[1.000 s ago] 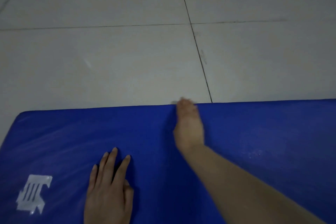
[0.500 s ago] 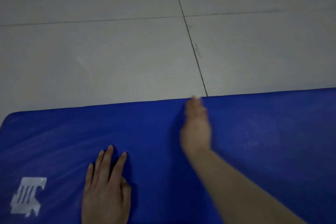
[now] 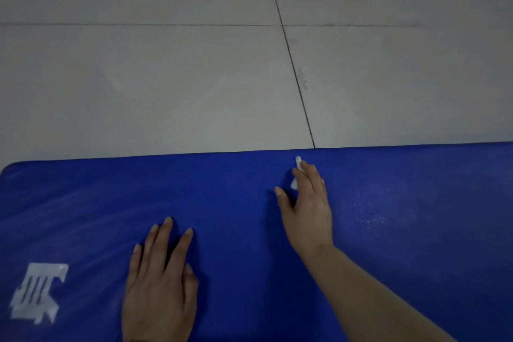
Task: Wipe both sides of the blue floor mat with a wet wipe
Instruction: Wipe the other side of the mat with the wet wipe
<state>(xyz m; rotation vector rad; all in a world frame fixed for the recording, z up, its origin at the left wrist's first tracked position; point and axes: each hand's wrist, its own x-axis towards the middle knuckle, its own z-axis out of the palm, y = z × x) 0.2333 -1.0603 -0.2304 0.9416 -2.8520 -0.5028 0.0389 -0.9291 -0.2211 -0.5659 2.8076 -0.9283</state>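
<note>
The blue floor mat (image 3: 416,230) lies flat across the lower half of the head view, its far edge running left to right. My left hand (image 3: 159,286) rests flat on it with straight, spread fingers. My right hand (image 3: 308,203) lies palm down near the far edge, fingers pressing a white wet wipe (image 3: 296,173) onto the mat. Only small bits of the wipe show past the fingertips and under the index finger; the rest is hidden by the hand.
A white printed logo (image 3: 37,291) marks the mat's near left corner. Pale floor tiles (image 3: 166,78) with dark grout lines (image 3: 294,72) stretch beyond the mat. Faint white specks (image 3: 372,219) dot the mat to the right of my right hand.
My right hand has pulled back from the far edge toward me and turned flatter, so the thumb and bits of the wipe now show. The left hand stays put.
</note>
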